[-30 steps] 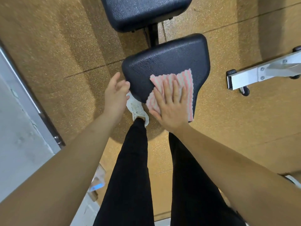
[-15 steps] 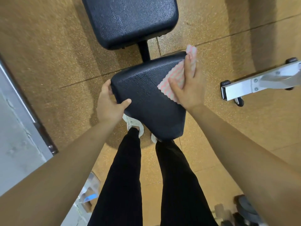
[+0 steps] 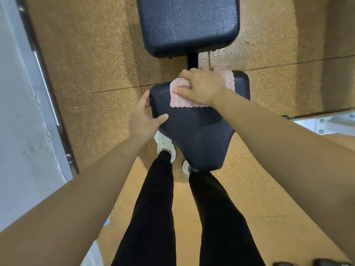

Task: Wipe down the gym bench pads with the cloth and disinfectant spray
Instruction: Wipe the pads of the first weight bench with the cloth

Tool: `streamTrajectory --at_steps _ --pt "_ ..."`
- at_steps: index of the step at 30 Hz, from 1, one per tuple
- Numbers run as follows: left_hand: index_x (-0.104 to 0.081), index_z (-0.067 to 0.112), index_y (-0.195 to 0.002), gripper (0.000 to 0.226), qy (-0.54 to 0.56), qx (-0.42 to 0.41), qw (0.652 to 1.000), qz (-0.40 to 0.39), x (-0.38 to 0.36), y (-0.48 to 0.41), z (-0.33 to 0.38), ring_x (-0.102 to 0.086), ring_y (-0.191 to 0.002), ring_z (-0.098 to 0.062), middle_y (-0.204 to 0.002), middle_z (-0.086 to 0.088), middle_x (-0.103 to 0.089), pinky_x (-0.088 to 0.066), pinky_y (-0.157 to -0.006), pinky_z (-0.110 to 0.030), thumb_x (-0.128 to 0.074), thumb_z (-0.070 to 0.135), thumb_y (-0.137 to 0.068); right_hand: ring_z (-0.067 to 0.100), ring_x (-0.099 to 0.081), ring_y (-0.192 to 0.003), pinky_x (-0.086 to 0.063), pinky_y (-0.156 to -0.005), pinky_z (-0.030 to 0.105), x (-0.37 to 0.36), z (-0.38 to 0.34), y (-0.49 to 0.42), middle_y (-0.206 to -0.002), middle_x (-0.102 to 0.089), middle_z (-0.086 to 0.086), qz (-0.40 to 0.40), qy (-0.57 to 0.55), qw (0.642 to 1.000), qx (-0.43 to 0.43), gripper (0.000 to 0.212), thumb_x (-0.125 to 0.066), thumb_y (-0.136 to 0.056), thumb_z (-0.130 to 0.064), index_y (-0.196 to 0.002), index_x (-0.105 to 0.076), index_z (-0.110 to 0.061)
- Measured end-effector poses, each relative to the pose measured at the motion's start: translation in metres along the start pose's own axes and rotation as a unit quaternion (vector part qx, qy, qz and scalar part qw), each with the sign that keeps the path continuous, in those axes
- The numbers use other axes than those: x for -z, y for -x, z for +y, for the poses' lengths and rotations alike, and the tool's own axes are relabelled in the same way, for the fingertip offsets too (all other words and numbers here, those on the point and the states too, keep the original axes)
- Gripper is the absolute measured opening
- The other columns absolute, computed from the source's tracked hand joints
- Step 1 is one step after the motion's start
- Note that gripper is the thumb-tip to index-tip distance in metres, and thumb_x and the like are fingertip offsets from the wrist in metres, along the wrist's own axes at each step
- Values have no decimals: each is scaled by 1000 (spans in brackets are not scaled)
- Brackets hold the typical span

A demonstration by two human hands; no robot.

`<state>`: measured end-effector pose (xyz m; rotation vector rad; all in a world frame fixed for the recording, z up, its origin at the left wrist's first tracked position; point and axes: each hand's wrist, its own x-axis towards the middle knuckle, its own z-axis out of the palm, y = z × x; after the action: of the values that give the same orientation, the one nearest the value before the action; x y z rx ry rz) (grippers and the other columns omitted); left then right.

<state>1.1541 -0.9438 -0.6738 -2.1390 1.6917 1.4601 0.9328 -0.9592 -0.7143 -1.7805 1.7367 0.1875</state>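
Wiping the far end of the seat, mid-task.

The right hand (image 3: 201, 87) presses the pink-and-white striped cloth (image 3: 180, 99) onto the far edge of the black textured vinyl seat pad (image 3: 196, 131), fingers seemingly curled round its bunched corner, though blur hides the grip. The left hand (image 3: 143, 120) grips the pad's left edge, thumb on top. I'd judge the seat partly wiped. The larger black back pad (image 3: 188, 24) beyond goes untouched and looks left to do. No spray bottle shows.
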Motion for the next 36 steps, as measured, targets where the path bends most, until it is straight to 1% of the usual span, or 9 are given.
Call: streamTrajectory --at_steps 4,11,15,18,21,24,28,33,36 --pt "-54 30 -143 68 125 57 990 -9 1 -2 -6 -65 -118 -18 -125 9 -65 -56 -99 -50 -64 16 -77 30 -53 -123 -34 -99 52 -6 -28 -16 -131 -62 0 -14 16 999 32 60 -33 -94 -72 -134 -54 -31" --pt "-63 16 -130 30 330 164 928 54 21 7 -31 -61 -77 -9 -97 2 -69 -53 -67 -20 -60 12 -100 31 -52 -124 -37 -98 52 -20 -73 -21 -138 -58 -1 -3 58 994 96 61 -38 -94 -65 -141 -43 -26" --pt "-67 20 -125 28 297 135 942 79 32 3 -37 -63 -81 -7 -97 7 -70 -53 -76 -25 -60 19 -99 31 -39 -141 -27 -115 53 -34 -88 -9 -147 -51 0 10 61 984 166 77 -52 -90 -57 -155 -26 -26" --pt "-68 16 -129 31 184 27 977 102 27 2 -31 -64 -106 -6 -123 2 -69 -53 -98 -25 -56 15 -99 26 -22 -154 -13 -125 51 -32 -94 7 -163 -33 -1 20 -103 979 176 98 -70 -83 -48 -160 -15 -24" --pt "-57 11 -143 46 97 -86 988 90 14 1 -23 -53 -132 -19 -143 -8 -57 -44 -109 -21 -58 16 -97 24 -28 -151 -13 -125 45 -25 -81 22 -162 -35 4 119 -156 972 130 79 -61 -85 -40 -156 -35 -15" --pt "-33 15 -160 67 8 -146 989 39 0 -7 -16 -25 -154 -21 -168 -8 -27 -21 -116 -13 -58 17 -98 26 -29 -151 -12 -125 44 -27 -60 31 -160 -40 6 104 -80 987 95 60 -52 -95 -35 -150 -45 -12" --pt "-28 15 -161 65 25 -156 987 -30 -11 -18 -18 -18 -158 -19 -171 -8 -19 -15 -124 -21 -56 11 -102 28 -22 -154 -8 -126 45 -37 -61 38 -162 -36 8 98 -27 989 104 58 -49 -100 -31 -153 -41 -11" --pt "-28 16 -161 67 59 -92 994 -17 -9 2 -34 -65 -112 -14 -139 -8 -64 -48 -100 -25 -57 21 -101 31 -25 -153 -7 -125 47 -63 -80 63 -162 -37 10 117 -39 985 121 54 -56 -98 -16 -151 -46 -9" --pt "-35 11 -158 66 88 -27 995 -49 -14 24 -51 -56 -134 -19 -151 -8 -55 -44 -114 -32 -61 17 -99 28 -24 -154 -10 -125 46 -86 -86 95 -162 -37 7 101 -54 985 127 55 -58 -97 -11 -151 -47 -12"
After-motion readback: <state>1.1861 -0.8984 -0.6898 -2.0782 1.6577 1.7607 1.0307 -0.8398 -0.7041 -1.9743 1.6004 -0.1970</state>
